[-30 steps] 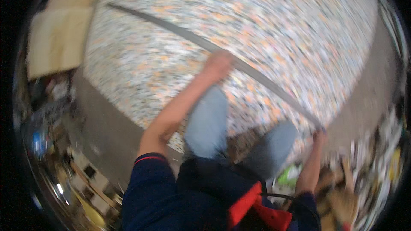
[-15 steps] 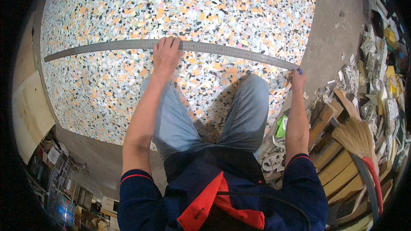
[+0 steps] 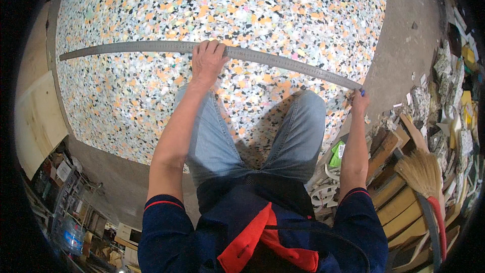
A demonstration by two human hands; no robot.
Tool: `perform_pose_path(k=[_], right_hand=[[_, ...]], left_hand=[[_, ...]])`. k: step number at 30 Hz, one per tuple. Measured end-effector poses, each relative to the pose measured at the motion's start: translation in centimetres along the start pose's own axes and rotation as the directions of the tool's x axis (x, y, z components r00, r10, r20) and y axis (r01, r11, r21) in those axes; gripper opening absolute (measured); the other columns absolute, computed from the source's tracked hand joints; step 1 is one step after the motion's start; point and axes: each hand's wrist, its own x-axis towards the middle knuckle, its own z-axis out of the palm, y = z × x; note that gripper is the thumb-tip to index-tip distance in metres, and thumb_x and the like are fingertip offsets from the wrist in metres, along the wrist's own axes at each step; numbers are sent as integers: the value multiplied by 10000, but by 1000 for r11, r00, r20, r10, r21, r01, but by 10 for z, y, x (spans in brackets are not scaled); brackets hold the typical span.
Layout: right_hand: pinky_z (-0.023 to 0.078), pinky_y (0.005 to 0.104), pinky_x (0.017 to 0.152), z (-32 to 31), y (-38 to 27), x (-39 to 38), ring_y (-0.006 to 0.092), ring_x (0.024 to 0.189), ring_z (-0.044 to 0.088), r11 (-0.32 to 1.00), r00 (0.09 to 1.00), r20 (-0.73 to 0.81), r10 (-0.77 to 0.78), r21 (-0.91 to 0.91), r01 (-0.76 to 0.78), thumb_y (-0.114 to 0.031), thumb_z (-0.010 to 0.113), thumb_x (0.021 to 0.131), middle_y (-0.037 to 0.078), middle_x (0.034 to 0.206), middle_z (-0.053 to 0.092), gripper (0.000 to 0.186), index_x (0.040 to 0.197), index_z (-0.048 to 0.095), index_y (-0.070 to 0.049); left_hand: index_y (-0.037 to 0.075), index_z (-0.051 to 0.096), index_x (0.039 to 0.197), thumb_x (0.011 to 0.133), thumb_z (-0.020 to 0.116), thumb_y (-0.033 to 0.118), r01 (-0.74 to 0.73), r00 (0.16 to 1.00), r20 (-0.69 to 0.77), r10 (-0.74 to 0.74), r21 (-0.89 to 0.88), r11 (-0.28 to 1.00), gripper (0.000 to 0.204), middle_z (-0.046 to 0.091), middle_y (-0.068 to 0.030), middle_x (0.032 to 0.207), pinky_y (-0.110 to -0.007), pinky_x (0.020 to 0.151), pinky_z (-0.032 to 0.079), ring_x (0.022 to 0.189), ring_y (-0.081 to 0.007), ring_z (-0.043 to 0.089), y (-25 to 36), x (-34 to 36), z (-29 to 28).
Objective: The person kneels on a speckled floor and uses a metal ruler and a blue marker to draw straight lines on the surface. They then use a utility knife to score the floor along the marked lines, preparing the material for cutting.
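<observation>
A long grey metal ruler lies across a speckled foam sheet of pale chips with orange and black bits. My left hand grips the ruler near its middle, fingers curled over the far edge. My right hand is at the ruler's right end, closed round a small blue object, too small to name. My knees in jeans rest on the sheet just below the ruler, between my forearms.
Bare floor borders the sheet. At right lie piled offcuts, a straw broom and a green packet. Pale wooden boards stand at left, with cluttered shelving and a water bottle below them.
The blurred, turned view of a second ago has straightened. Since half a second ago the ruler's middle appears slightly higher and its right end lower, both hands staying on it.
</observation>
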Motion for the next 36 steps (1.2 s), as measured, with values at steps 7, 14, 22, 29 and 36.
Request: perform_pose_path(k=[7,14,22,29,36], right_hand=[[350,286,463,-1,-17,-13,97,521,469,993,997,-16,74,97,-73,-107,659,963,9,655,550,92,910,635,-36],[360,293,469,-6,-5,-9,91,533,471,996,1000,28,4,92,-7,-119,654,967,4,684,550,92,930,642,-35],[399,282,481,-5,3,-11,94,552,516,992,998,3,-66,109,65,-106,664,926,-1,708,573,172,1061,671,1],[405,274,477,-1,-7,-16,85,540,512,981,1000,0,-14,193,14,-88,653,940,-11,698,570,218,1135,682,4],[444,300,560,-2,-11,-19,115,633,561,977,1000,-4,0,215,1,-66,660,938,34,754,618,209,1108,687,54]], left_hand=[[125,647,1130,788,857,246,-10,1000,7,9,30,999,419,619,-44,1135,-469,1024,429,1133,-269,557,2,0,0],[118,640,1184,786,862,252,-5,999,47,0,86,996,475,621,-65,1197,-473,1031,427,1179,-277,551,3,-3,3],[115,640,1213,770,864,255,-4,998,65,-3,111,994,516,621,-64,1213,-477,1026,423,1194,-290,548,2,-3,6],[126,622,1213,806,837,301,-1,998,57,-6,123,992,493,603,-45,1204,-484,1039,423,1187,-263,541,1,-3,8],[132,632,1201,799,843,300,-17,1000,20,15,116,993,484,607,-40,1197,-477,1036,426,1178,-258,548,2,-2,5]])
